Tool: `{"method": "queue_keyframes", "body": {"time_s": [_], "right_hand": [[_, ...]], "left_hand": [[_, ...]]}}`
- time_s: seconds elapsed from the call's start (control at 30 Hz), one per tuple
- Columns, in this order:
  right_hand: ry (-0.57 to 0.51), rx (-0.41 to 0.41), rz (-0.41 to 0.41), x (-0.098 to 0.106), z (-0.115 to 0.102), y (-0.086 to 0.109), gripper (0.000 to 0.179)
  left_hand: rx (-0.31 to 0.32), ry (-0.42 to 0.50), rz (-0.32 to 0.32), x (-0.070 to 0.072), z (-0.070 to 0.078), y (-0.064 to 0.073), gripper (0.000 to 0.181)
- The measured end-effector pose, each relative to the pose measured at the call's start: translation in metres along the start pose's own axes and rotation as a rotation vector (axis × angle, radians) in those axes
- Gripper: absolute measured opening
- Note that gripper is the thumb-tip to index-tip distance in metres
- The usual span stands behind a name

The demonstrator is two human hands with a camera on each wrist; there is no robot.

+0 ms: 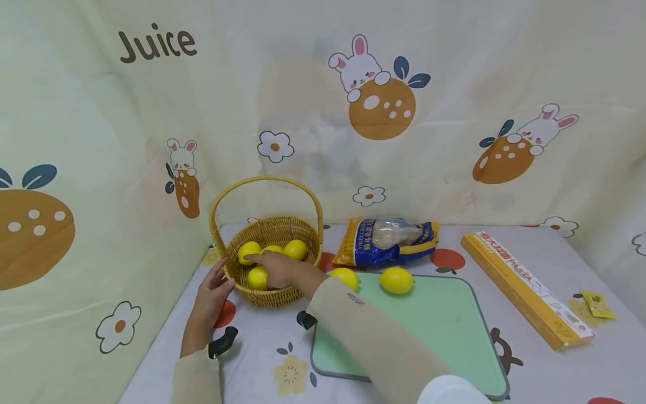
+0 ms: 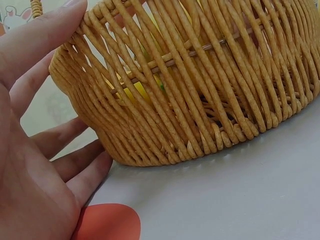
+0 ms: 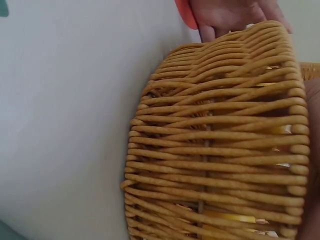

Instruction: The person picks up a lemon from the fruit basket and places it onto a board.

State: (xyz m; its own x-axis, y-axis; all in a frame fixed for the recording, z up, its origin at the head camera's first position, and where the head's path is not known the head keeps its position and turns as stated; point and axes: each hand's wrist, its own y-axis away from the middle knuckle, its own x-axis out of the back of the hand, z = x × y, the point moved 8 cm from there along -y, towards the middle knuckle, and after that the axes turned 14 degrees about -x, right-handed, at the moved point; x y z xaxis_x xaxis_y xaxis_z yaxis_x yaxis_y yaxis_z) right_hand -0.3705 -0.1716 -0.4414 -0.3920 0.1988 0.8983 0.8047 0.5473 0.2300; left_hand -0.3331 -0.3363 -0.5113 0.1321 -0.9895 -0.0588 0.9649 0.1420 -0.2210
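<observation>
A wicker basket with a tall arched handle stands at the left of the table, holding several yellow lemons. My left hand rests against its left outer side; in the left wrist view the thumb touches the rim and fairly straight fingers lie along the wall. My right hand reaches over the front rim in among the lemons. Its index finger points left toward one lemon, and the other fingertips are hidden, so I cannot tell whether it holds a lemon.
Two more lemons lie on a green cutting board right of the basket, under my right forearm's reach. Behind the board is a blue and orange pasta bag. A long pasta box and a small yellow packet lie farther right.
</observation>
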Motion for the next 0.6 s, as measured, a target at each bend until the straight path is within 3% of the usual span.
{"method": "queue_keyframes", "body": {"time_s": [0.37,0.6], "right_hand": [[0.002,-0.058,0.025,0.013,0.011,0.016,0.069],[0.032,-0.029,0.075,0.022,0.019,0.03,0.06]], "left_hand": [[0.017,-0.056,-0.008,0.005,-0.003,-0.001,0.065],[0.021,0.0,-0.002,0.002,-0.003,-0.001,0.067]]}}
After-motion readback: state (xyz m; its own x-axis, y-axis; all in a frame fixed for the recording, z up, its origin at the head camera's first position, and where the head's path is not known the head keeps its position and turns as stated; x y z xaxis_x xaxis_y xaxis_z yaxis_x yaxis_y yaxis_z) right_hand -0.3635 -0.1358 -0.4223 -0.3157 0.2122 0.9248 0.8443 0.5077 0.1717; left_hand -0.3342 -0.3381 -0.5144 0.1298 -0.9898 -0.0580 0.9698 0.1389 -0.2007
